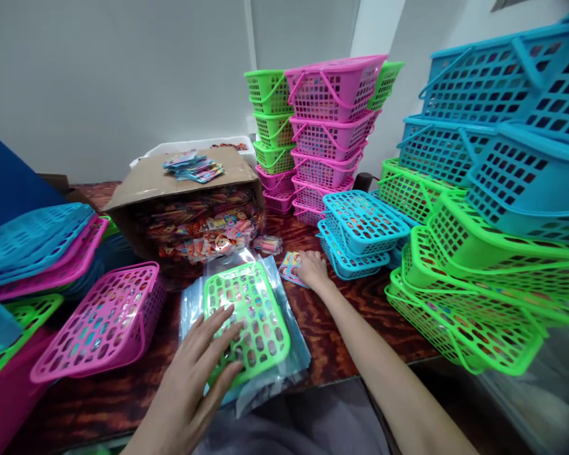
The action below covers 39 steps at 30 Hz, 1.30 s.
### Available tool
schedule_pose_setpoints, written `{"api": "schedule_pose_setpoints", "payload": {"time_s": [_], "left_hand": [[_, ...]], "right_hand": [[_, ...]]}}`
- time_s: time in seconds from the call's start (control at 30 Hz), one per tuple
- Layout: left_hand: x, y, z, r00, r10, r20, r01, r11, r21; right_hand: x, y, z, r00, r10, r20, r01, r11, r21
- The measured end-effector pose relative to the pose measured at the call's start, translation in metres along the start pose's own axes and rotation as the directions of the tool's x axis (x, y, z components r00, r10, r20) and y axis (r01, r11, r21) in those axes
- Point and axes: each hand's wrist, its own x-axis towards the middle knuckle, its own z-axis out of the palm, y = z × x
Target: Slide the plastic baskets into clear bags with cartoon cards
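Note:
My left hand is over the lower left of a bright green perforated lid, its fingers stretched out and slightly apart. Small colourful items show through the lid's holes. Under the lid lie clear plastic bags, spread on the table. To the right, my right hand rests at the tabletop with its fingers curled over some small printed cards. The fingertips are partly hidden.
An open cardboard box of packaged items carries a pile of cards. Pink baskets and blue baskets stand stacked behind and right. Lidded green baskets crowd the right edge; a pink basket and stacked lids sit left.

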Motion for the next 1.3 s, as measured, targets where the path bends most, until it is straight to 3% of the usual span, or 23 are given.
{"api": "schedule_pose_setpoints", "payload": {"time_s": [0.17, 0.33, 0.5, 0.63, 0.7, 0.73, 0.77, 0.8, 0.83, 0.87, 0.93, 1.0, 1.03, 1.1, 1.17, 1.23, 1.3], "left_hand": [[-0.024, -0.013, -0.01, 0.998, -0.054, -0.031, 0.053, 0.998, -0.014], [-0.037, -0.021, -0.02, 0.988, -0.149, -0.047, 0.147, 0.988, -0.046], [-0.052, -0.006, -0.031, 0.978, -0.188, -0.094, 0.173, 0.974, -0.147], [-0.065, 0.027, -0.017, 0.978, -0.205, -0.04, 0.175, 0.911, -0.374], [-0.063, 0.049, -0.001, 0.983, -0.167, 0.076, 0.179, 0.792, -0.583], [-0.061, 0.06, 0.008, 0.978, -0.137, 0.155, 0.206, 0.696, -0.688], [-0.057, 0.071, 0.016, 0.968, -0.097, 0.232, 0.245, 0.575, -0.781], [-0.054, 0.083, 0.023, 0.947, -0.073, 0.313, 0.312, 0.443, -0.841], [-0.051, 0.093, 0.029, 0.928, -0.065, 0.367, 0.368, 0.31, -0.877], [-0.05, 0.103, 0.034, 0.898, -0.077, 0.434, 0.44, 0.179, -0.88], [-0.052, 0.121, 0.044, 0.805, -0.142, 0.576, 0.574, -0.061, -0.816], [-0.059, 0.134, 0.052, 0.692, -0.208, 0.692, 0.66, -0.206, -0.722], [-0.064, 0.139, 0.055, 0.657, -0.234, 0.717, 0.682, -0.223, -0.697], [-0.07, 0.145, 0.057, 0.658, -0.271, 0.702, 0.688, -0.161, -0.707], [-0.073, 0.145, 0.05, 0.731, -0.259, 0.631, 0.652, -0.01, -0.759], [-0.074, 0.136, 0.035, 0.85, -0.266, 0.455, 0.518, 0.264, -0.813], [-0.073, 0.119, 0.02, 0.953, -0.268, 0.14, 0.286, 0.648, -0.706]], "right_hand": [[0.046, 0.002, -0.004, 0.997, 0.056, 0.048, -0.05, 0.993, -0.111], [0.042, -0.007, -0.017, 0.998, 0.032, -0.048, -0.035, 0.997, -0.073], [0.001, -0.009, -0.057, 0.969, 0.014, -0.245, 0.017, 0.992, 0.126], [-0.083, -0.001, -0.098, 0.928, 0.12, -0.352, 0.034, 0.915, 0.401], [-0.142, -0.001, -0.107, 0.934, 0.17, -0.314, 0.047, 0.813, 0.58], [-0.172, -0.002, -0.106, 0.963, 0.202, -0.179, 0.036, 0.561, 0.827], [-0.201, -0.005, -0.102, 0.982, 0.188, -0.01, -0.05, 0.311, 0.949], [-0.229, -0.007, -0.094, 0.98, 0.134, 0.144, -0.162, 0.14, 0.977], [-0.253, -0.009, -0.085, 0.959, 0.069, 0.274, -0.277, 0.047, 0.96], [-0.274, -0.009, -0.073, 0.93, 0.007, 0.367, -0.367, 0.011, 0.93], [-0.305, -0.006, -0.051, 0.861, -0.149, 0.487, -0.489, 0.028, 0.872], [-0.322, 0.003, -0.035, 0.814, -0.232, 0.533, -0.517, 0.131, 0.846], [-0.327, 0.008, -0.03, 0.812, -0.238, 0.532, -0.5, 0.183, 0.846], [-0.33, 0.019, -0.026, 0.839, -0.21, 0.502, -0.447, 0.262, 0.856], [-0.331, 0.028, -0.027, 0.856, -0.191, 0.481, -0.422, 0.28, 0.862], [-0.331, 0.034, -0.03, 0.852, -0.164, 0.497, -0.451, 0.253, 0.856], [-0.331, 0.037, -0.033, 0.855, -0.087, 0.511, -0.49, 0.189, 0.851]]}}
